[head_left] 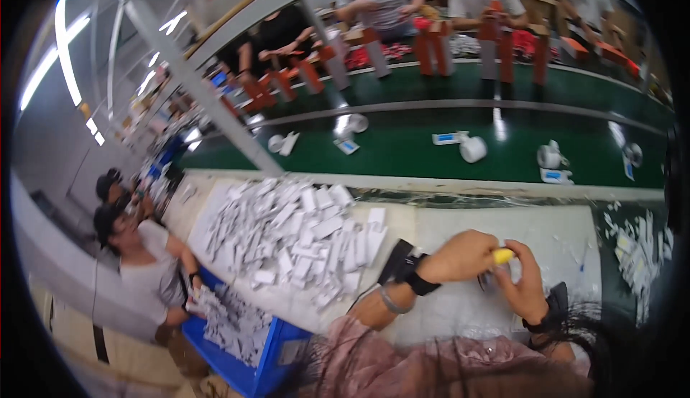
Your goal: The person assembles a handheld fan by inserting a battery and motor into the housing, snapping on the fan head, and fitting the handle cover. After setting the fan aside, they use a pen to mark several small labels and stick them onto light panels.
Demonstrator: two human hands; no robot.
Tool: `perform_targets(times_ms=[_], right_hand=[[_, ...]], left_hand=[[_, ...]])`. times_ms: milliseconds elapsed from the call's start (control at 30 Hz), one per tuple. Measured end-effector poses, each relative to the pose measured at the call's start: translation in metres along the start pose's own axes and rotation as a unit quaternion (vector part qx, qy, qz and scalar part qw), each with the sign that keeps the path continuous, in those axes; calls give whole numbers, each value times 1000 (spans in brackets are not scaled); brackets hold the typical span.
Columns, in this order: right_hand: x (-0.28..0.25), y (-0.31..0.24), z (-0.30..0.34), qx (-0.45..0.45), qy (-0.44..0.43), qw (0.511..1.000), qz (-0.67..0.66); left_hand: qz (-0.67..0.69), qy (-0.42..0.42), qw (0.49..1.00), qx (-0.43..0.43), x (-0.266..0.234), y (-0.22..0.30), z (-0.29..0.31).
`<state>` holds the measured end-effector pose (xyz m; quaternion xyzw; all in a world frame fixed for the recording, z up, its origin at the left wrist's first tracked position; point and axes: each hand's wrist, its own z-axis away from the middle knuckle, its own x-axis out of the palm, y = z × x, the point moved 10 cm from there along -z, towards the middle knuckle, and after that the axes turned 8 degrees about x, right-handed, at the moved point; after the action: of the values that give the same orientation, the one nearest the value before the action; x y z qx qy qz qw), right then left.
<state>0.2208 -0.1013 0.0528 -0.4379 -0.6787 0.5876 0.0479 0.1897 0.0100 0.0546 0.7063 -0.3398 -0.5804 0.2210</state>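
Observation:
My left hand point(466, 255) is closed, and a small yellow piece point(504, 255) shows at its fingertips. What the yellow piece belongs to is hidden. Close against it on the right is my right hand point(525, 283), its fingers curled and its thumb bent inward. Between the hands, beneath the yellow piece, a small dark, shiny part point(487, 280) shows; its kind is unclear. Both hands are over a pale work mat point(445, 227). Black bands circle both wrists.
Small white boxes or blocks point(295, 232) lie heaped left of my hands. A co-worker point(147, 254) leans over a blue bin point(266, 355) of white pieces. Beyond runs a green conveyor point(402, 157) with white rolls point(473, 149). White strips point(640, 254) lie at right.

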Motion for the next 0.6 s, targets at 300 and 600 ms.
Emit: perform_targets(times_ms=[300, 600], right_hand=[[37, 15, 8, 84, -113, 979, -146], [29, 49, 3, 221, -92, 894, -379]], left_hand=[[-149, -2, 988, -39, -2, 38, 15], [186, 103, 977, -18, -1, -11, -10]])
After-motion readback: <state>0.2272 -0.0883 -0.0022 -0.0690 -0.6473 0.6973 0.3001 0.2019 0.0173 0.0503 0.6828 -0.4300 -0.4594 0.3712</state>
